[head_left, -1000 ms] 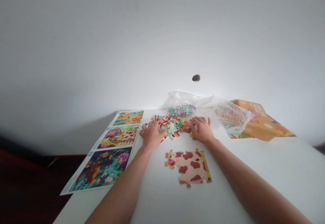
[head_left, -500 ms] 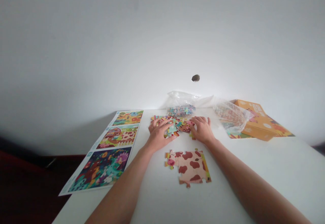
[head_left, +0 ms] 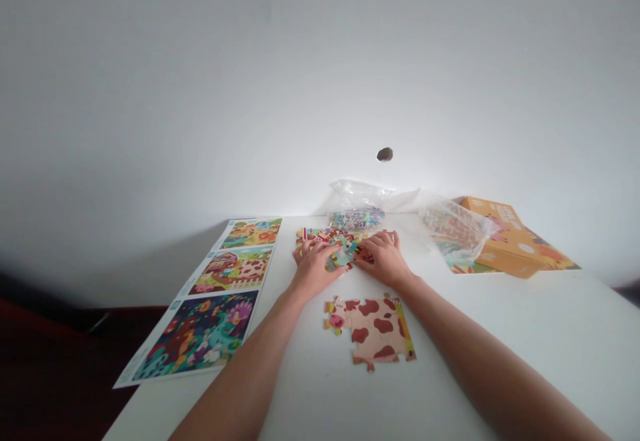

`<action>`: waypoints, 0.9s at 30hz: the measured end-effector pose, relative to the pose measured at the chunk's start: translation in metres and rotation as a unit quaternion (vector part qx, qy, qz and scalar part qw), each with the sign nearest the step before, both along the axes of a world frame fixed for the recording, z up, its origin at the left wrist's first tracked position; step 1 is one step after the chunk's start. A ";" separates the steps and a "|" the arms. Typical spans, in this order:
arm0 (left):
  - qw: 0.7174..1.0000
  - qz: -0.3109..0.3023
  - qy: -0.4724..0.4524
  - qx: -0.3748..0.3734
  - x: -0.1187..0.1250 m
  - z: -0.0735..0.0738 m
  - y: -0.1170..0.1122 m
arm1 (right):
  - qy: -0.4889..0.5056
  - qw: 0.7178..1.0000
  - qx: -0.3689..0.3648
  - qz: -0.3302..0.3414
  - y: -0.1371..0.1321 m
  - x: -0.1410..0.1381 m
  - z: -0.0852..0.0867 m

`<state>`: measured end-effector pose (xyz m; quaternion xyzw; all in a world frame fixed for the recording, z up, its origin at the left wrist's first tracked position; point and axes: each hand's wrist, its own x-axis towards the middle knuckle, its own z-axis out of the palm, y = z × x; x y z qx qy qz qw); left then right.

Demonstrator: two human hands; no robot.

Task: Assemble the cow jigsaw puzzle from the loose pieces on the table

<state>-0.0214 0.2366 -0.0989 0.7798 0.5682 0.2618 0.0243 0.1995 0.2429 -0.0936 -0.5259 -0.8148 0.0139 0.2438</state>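
Note:
Both my hands rest on a heap of loose colourful puzzle pieces [head_left: 340,246] at the far middle of the white table [head_left: 500,347]. My left hand [head_left: 313,267] lies flat on the heap's left side with its fingers spread. On the right side my right hand [head_left: 383,257] lies with fingers stretched over the pieces, its fingertips close to those of the left. In front of the hands sits a joined patch of puzzle [head_left: 373,327] showing a pink cow with brown spots.
A printed sheet [head_left: 215,294] with three puzzle pictures lies along the table's left edge. Two clear plastic bags of pieces [head_left: 357,209] [head_left: 455,231] lie behind the heap. An orange puzzle box [head_left: 515,237] stands at the far right. A white wall rises behind.
My two hands have drawn together over the heap: the left slid right, the right slid left. Some pieces under them have shifted.

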 end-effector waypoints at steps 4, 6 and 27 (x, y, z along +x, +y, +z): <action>1.000 0.015 -0.008 0.001 -0.001 0.000 0.002 | 0.031 0.998 0.007 -0.052 0.002 0.005 -0.001; 1.000 0.019 -0.007 0.007 -0.002 0.001 0.002 | 0.041 0.996 0.003 -0.081 0.003 0.009 -0.002; 0.992 0.122 0.006 0.023 -0.008 0.003 0.004 | 0.035 0.992 -0.034 -0.115 0.009 0.017 -0.011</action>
